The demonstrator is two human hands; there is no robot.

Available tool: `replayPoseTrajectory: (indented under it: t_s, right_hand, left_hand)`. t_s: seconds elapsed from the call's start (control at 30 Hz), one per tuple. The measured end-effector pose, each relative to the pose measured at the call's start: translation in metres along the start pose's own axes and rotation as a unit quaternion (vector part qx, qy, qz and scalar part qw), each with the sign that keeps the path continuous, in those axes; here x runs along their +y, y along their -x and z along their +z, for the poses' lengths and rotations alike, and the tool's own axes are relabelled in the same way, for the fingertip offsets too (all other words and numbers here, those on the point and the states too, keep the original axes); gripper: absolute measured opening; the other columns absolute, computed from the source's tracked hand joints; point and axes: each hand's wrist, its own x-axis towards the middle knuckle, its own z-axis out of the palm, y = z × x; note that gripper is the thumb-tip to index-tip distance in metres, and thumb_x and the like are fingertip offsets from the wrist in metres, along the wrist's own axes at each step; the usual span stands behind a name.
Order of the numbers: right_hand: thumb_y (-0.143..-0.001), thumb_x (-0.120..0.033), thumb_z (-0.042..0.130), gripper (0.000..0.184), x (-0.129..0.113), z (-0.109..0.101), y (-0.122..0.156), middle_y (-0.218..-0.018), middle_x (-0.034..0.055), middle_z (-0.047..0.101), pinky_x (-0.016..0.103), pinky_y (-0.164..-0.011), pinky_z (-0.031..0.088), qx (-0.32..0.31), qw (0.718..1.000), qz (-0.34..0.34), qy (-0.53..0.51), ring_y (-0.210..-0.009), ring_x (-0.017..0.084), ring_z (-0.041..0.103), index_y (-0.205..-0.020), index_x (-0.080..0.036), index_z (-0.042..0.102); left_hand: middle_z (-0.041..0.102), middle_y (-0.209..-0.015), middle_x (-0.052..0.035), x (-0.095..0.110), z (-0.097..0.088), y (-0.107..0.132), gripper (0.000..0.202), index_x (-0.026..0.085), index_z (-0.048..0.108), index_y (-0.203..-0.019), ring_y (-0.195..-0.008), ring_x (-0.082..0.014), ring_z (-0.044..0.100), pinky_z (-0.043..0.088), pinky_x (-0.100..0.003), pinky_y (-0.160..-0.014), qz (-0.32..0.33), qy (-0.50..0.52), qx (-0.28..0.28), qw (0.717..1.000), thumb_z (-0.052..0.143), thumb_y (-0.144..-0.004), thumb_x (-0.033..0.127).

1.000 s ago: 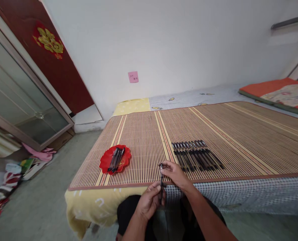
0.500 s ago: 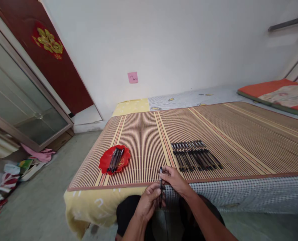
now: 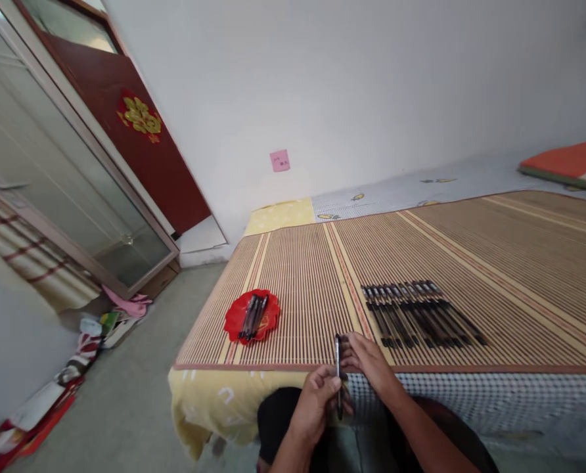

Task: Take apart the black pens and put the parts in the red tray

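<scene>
A black pen [image 3: 338, 362] stands nearly upright over the near edge of the mat, pinched low down between thumb and fingers of my left hand [image 3: 313, 402]. On its other side is my right hand [image 3: 370, 362], fingers stretched out and apart beside the pen's upper end; whether they touch it I cannot tell. To the right, a row of several similar pens [image 3: 411, 315] lies side by side on the striped mat [image 3: 307, 289]. On the left, several more pens [image 3: 253, 316] rest in a red scalloped plate [image 3: 230, 320].
The mat covers a bed with a yellow cloth [image 3: 209, 401] and a checked cloth [image 3: 470, 391] hanging at its front. An orange-edged folded pad [image 3: 563, 159] lies at the far right. A pink note [image 3: 280, 161] is on the wall. Clothes and papers [image 3: 83, 348] lie on the floor at left.
The view has swung left, so everything appears further right. My right fingers have loosened from the pen's upper part and straightened. My left hand still grips the pen.
</scene>
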Motion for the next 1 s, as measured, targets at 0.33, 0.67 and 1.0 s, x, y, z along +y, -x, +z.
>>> replayPoseTrajectory:
  t_s: [0.33,0.67,1.0]
  right_hand:
    - [-0.069,-0.069,0.071,0.057,0.013,-0.004,-0.002,-0.073,0.0047,0.067,0.034,-0.059,0.059,0.023,0.999,-0.022,0.045,-0.068,0.022,0.069,-0.091,-0.017,0.065]
    - [-0.069,-0.065,0.069,0.054,0.010,0.004,0.001,-0.072,0.0051,0.068,0.033,-0.056,0.058,0.035,0.995,-0.043,0.079,-0.065,0.021,0.068,-0.092,-0.016,0.065]
    - [-0.072,-0.063,0.069,0.050,0.015,0.002,-0.001,-0.070,0.0048,0.068,0.034,-0.058,0.059,0.028,0.994,-0.043,0.093,-0.064,0.021,0.067,-0.091,-0.017,0.066]
  left_hand:
    - [0.067,-0.075,-0.0041,0.089,-0.045,0.027,0.026,0.017,0.069,-0.081,-0.073,-0.0196,0.061,0.048,-0.029,-0.068,0.190,-0.442,0.274,0.833,0.065,-0.078,0.043]
    - [0.070,-0.069,-0.0058,0.177,-0.127,-0.023,0.013,0.016,0.072,-0.080,-0.066,-0.0219,0.064,0.045,-0.031,-0.065,0.145,-0.594,0.400,0.683,0.066,-0.074,0.025]
    - [0.069,-0.085,-0.0106,0.169,-0.133,-0.039,0.025,0.014,0.068,-0.090,-0.083,-0.0279,0.063,0.046,-0.036,-0.077,0.184,-0.590,0.430,0.658,0.066,-0.075,0.033]
